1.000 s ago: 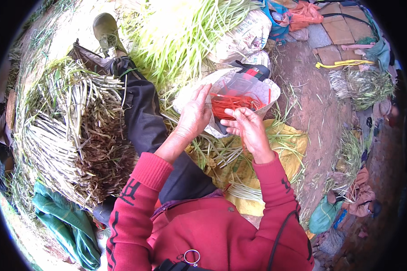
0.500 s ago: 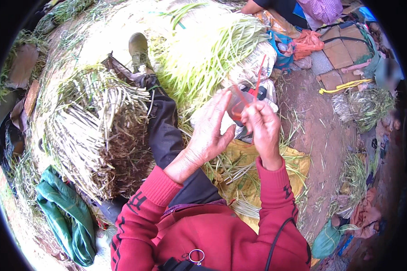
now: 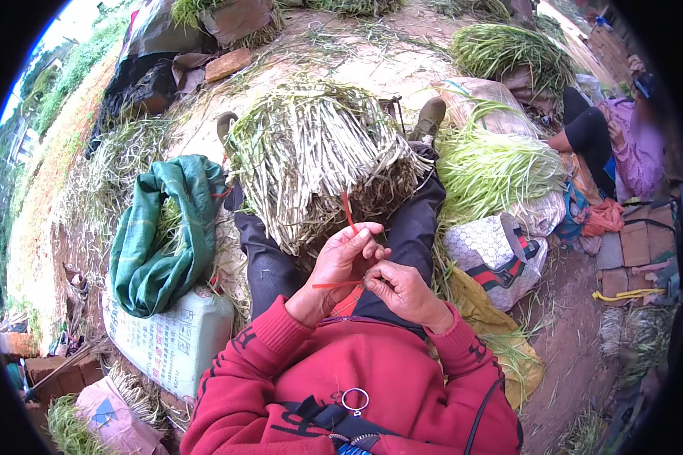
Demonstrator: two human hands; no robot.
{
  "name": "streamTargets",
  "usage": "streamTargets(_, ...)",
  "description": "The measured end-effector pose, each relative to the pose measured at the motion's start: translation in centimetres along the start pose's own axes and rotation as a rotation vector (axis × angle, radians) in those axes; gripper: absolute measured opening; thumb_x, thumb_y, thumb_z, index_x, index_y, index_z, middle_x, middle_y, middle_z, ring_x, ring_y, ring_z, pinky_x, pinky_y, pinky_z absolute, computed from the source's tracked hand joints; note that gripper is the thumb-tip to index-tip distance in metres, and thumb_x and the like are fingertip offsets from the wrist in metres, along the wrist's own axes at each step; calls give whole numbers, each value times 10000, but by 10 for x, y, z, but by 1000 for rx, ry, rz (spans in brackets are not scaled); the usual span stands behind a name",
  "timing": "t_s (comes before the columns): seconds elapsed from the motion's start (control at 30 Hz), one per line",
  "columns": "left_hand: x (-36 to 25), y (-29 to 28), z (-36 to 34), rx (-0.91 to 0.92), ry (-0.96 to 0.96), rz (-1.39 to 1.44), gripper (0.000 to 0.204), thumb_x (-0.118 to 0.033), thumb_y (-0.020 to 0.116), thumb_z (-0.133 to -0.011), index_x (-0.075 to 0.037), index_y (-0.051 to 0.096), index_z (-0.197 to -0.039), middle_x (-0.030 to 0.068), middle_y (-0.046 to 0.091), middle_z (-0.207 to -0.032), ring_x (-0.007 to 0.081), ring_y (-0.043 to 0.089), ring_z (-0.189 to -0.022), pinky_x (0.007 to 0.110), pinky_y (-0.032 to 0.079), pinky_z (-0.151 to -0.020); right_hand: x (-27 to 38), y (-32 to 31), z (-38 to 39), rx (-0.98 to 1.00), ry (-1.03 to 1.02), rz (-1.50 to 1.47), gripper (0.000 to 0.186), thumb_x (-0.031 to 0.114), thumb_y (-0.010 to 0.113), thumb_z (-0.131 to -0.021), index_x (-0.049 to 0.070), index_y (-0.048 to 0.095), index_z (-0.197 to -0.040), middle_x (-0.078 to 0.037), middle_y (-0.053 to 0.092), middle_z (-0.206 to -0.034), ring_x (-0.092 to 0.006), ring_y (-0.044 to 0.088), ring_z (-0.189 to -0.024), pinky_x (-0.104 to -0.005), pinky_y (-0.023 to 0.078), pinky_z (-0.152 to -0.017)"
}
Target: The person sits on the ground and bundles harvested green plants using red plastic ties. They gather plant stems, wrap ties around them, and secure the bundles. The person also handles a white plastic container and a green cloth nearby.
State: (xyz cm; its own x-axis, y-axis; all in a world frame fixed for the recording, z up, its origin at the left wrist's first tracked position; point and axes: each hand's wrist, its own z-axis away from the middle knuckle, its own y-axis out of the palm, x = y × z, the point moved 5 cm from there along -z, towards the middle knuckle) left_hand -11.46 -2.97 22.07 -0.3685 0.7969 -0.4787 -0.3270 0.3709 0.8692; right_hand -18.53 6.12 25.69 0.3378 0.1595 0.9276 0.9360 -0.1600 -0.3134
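Note:
Both hands are close together in front of my chest, pinching a thin red strip (image 3: pixel 347 208). My left hand (image 3: pixel 340 264) is closed, and one end of the strip stands up from its fingertips. My right hand (image 3: pixel 408 293) has thumb and finger pressed together on another length of the strip, which crosses in front of my left palm. Just beyond my hands, between my legs, lies a big heap of white-stalked plants (image 3: pixel 311 167); their brown roots point toward me.
Pale green stripped stalks (image 3: pixel 501 163) are piled at the right, beside a white patterned bag (image 3: pixel 482 246). A yellow sack (image 3: pixel 501 356) lies at my right. On the left, green cloth (image 3: pixel 140 258) rests on a white printed sack (image 3: pixel 174 341). Another person (image 3: pixel 622 144) sits far right.
My view has swung left, and the root heap is now ahead of me. My hands have come down closer to my body and together, with the red strip now held between both.

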Motion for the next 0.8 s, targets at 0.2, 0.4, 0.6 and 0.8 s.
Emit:
streamTargets(0.2, -122, -34, 99, -324, 458, 203, 223, -236, 467, -959, -62, 523, -1087, -43, 349, -620, 38, 325, -475, 183, 249, -386, 38, 65, -74, -37, 52, -333, 72, 76, 552, -908, 12, 563, -877, -9, 569, -752, -38, 493, -665, -203, 411, -579)
streamTargets(0.4, -161, -39, 150, -316, 648, -57, 280, -248, 462, -964, -28, 552, -1112, -21, 461, -627, 41, 343, -457, 176, 269, -409, 85, 133, -140, -43, -326, 21, 60, 66, 603, -863, 12, 578, -876, -90, 592, -915, -171, 573, -784, -264, 459, -678)
streamTargets(0.6, -163, -67, 150, -223, 639, -232, 231, -258, 467, -964, -57, 577, -933, -18, 530, -681, 35, 390, -511, 173, 292, -452, 79, 166, -157, 50, -438, 139, 135, 52, 655, -796, 21, 628, -925, -125, 603, -907, -263, 599, -796, -325, 482, -685)
streamTargets(0.8, -149, -79, 141, -319, 684, -613, 215, -190, 509, -949, 0, 599, -994, -50, 539, -749, 28, 473, -665, 180, 398, -595, 83, 154, -144, -46, -549, 184, 230, 54, 681, -772, 30, 666, -1000, -95, 601, -838, -213, 590, -725, -305, 481, -614)
